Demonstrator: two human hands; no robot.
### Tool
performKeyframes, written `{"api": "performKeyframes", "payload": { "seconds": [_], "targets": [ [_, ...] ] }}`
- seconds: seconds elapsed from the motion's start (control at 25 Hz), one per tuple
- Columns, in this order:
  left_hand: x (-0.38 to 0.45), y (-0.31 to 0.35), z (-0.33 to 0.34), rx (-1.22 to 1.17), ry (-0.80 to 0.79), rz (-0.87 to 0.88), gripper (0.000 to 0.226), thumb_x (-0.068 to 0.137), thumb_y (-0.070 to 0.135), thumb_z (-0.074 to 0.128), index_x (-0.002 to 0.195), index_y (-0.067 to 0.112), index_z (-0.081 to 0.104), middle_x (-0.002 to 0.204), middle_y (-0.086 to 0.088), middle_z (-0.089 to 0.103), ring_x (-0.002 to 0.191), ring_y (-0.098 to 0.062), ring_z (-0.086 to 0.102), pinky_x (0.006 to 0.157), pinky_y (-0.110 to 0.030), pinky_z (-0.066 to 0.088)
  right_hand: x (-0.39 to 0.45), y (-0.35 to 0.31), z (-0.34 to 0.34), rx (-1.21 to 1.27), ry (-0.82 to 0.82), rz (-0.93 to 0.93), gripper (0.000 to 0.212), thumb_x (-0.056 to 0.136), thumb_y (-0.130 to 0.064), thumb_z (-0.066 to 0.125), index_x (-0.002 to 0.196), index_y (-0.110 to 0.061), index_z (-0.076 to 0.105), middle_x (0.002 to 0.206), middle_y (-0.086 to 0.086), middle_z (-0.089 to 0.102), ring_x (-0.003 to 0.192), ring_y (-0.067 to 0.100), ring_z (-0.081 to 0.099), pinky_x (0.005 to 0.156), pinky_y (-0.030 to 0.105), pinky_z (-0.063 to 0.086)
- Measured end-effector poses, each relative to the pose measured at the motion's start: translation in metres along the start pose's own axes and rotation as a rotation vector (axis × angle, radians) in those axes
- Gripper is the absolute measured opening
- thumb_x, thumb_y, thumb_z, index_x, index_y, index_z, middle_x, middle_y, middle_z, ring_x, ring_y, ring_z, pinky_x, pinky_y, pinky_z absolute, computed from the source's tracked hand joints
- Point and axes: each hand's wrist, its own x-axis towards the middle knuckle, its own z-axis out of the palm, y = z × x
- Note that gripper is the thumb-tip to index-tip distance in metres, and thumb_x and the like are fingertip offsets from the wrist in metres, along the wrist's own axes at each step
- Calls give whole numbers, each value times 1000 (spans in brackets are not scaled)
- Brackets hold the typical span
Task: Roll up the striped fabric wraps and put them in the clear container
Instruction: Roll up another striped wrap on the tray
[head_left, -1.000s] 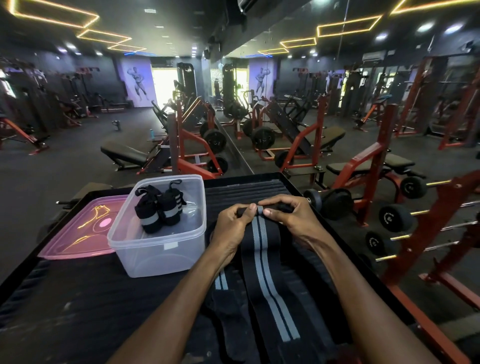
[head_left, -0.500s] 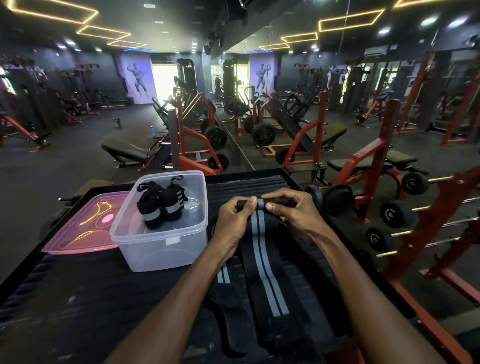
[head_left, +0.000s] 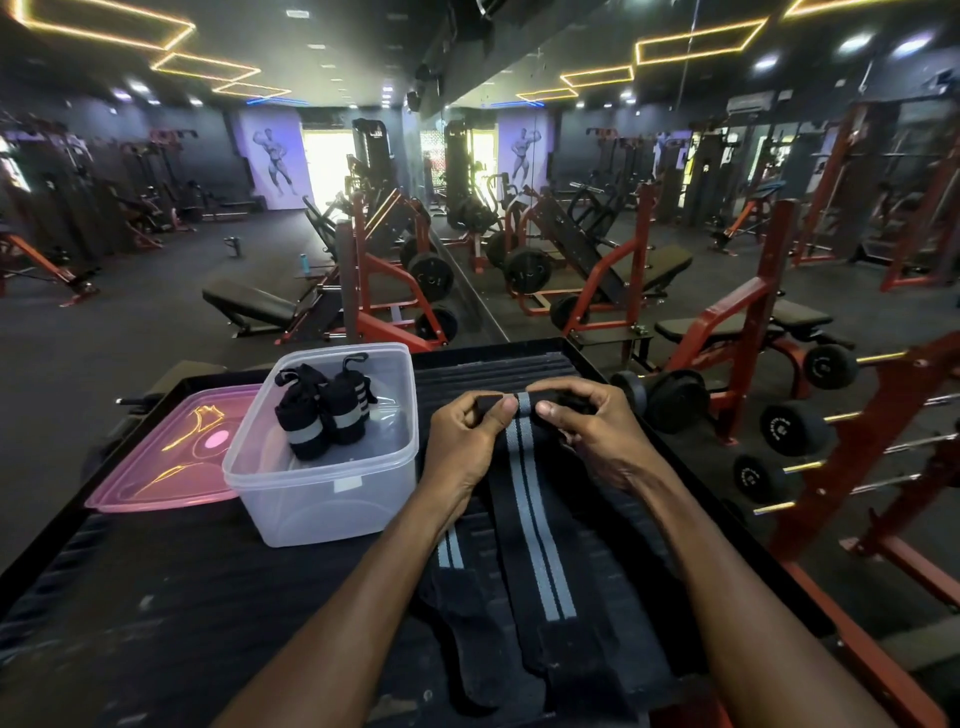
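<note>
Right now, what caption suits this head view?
Both hands roll a striped wrap beside a clear container holding two rolled wraps.

Dim gym (head_left: 130, 322), red racks (head_left: 737, 322), neon ceiling lights (head_left: 696, 41)

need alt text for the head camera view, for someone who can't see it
Both hands, left hand and right hand, pinch the far end of a long striped wrap on a black table, starting a roll. To the left, a clear container holds two rolled wraps, beside a pink lid.

2 rolled wraps (head_left: 324, 410) in container (head_left: 322, 499)
</note>
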Motion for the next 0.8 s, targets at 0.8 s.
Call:
{"api": "performKeyframes", "payload": {
  "seconds": [0.8],
  "targets": [
    [-3, 10, 4, -29, 9, 23, 11, 89, 24, 72, 97, 17, 73, 97, -1, 77, 96, -12, 71, 87, -24, 53, -1, -7, 0, -106, 59, -93, 21, 86, 0, 70, 105, -8, 75, 107, 8, 76, 105, 17, 70, 90, 27, 53]
  ]
}}
